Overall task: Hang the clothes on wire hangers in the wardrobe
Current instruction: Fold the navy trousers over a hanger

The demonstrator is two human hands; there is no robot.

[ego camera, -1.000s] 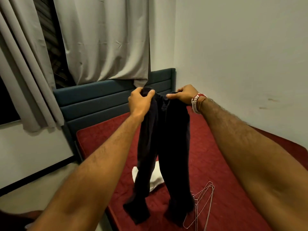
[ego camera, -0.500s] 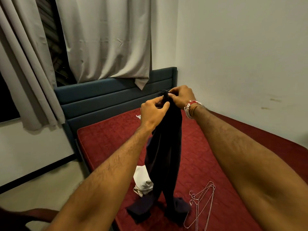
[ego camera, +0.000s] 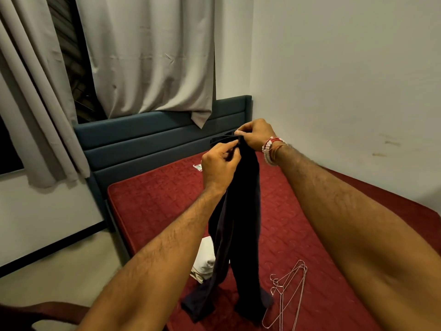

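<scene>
both hands are raised in front of the chest, close together, holding up a pair of dark trousers (ego camera: 241, 211) by the top. left hand (ego camera: 219, 161) has its fingers curled and pinches the fabric just under the waistband. right hand (ego camera: 256, 136) sits slightly higher and farther away, fingers and thumb pinching the folded waistband edge. a beaded bracelet with red thread (ego camera: 269, 150) circles the right wrist.

the trousers hang straight down between the forearms, the two legs together, their hems crumpled on a dark red quilted mattress (ego camera: 155, 206) near its front edge. just right of the hems, a small bundle of wire hangers (ego camera: 288, 290) lies flat on the mattress. just left of the legs, partly hidden behind them, lies a folded white cloth (ego camera: 205, 259). a small pale wrapper (ego camera: 197, 167) lies farther back on the mattress.

behind the bed stands a padded blue-green headboard (ego camera: 148, 139), with grey curtains (ego camera: 148, 56) hanging above it and a plain white wall (ego camera: 346, 80) on the right.
</scene>
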